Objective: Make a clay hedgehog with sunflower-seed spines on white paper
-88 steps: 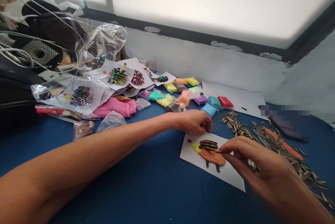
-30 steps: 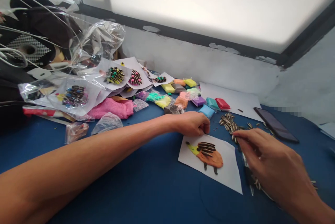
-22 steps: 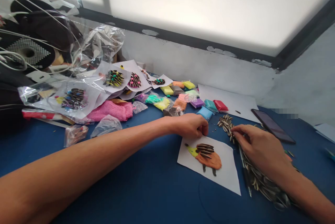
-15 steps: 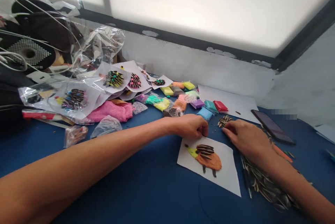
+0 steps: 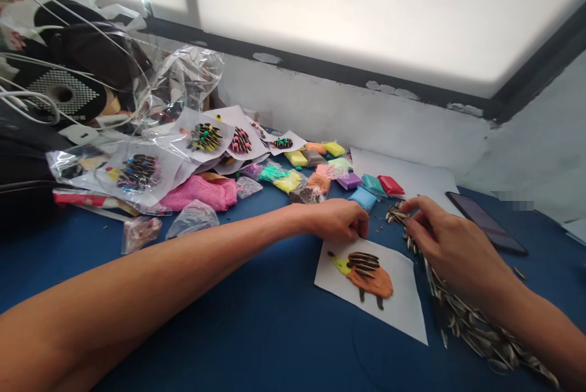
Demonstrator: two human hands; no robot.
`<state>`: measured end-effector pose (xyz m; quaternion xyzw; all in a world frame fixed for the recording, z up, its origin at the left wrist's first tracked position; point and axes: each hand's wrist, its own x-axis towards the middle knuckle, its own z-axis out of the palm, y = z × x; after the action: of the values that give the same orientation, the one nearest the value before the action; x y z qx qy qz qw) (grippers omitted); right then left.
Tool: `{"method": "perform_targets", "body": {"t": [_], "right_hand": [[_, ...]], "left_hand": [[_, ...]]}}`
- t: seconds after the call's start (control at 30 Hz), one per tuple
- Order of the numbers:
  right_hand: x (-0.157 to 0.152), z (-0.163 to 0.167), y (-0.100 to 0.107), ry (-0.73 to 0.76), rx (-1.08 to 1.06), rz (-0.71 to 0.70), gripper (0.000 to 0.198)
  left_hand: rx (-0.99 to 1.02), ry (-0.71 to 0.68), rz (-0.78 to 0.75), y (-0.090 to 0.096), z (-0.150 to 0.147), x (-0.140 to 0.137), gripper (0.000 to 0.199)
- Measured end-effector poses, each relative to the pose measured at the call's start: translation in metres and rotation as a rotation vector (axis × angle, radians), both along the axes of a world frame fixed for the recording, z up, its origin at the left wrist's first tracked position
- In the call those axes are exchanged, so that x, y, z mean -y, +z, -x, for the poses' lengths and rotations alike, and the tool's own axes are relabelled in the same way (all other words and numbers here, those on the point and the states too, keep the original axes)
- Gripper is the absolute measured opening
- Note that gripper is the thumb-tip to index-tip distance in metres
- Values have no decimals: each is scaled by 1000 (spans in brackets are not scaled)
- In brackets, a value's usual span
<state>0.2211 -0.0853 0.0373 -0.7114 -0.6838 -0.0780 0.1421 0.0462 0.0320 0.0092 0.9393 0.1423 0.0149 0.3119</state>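
Observation:
A sheet of white paper point(image 5: 398, 319) lies on the blue table with a clay hedgehog point(image 5: 373, 282) on it. The hedgehog has an orange body, a yellow-green head, dark legs and several striped sunflower seeds stuck on its back. At the paper's top edge rests my left hand point(image 5: 343, 221), its fingers curled inward; whatever they may hold is hidden. My right hand point(image 5: 442, 233) is over a small heap of sunflower seeds point(image 5: 396, 214), thumb and index finger apart, fingertips at the seeds. More sunflower seeds point(image 5: 480, 325) spread under and beside my right forearm.
Coloured clay packets point(image 5: 364, 198) lie beyond my left hand. Farther left are other seed-covered hedgehogs point(image 5: 206, 137) on paper, a pink cloth point(image 5: 201, 192) and clear plastic bags point(image 5: 192, 219). A dark phone point(image 5: 488, 221) lies to the right, near a white sheet point(image 5: 407, 169) by the wall.
My right hand has lifted slightly and its thumb and index finger have spread at the seed heap. My left hand stays at the paper's edge. The whole view has shifted a little.

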Motion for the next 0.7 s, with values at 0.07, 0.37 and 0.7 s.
{"method": "perform_targets", "body": {"t": [0.07,0.37,0.7], "right_hand": [[10,6,8,29,-136,29,28],[37,27,13,169,-535,-64,26],[53,45,-1,470,-184,53,24]], "left_hand": [[-4,0,-6,0,0,0,29],[-6,1,4,1,1,1,28],[15,-1,-14,-2,0,-1,26]]}}
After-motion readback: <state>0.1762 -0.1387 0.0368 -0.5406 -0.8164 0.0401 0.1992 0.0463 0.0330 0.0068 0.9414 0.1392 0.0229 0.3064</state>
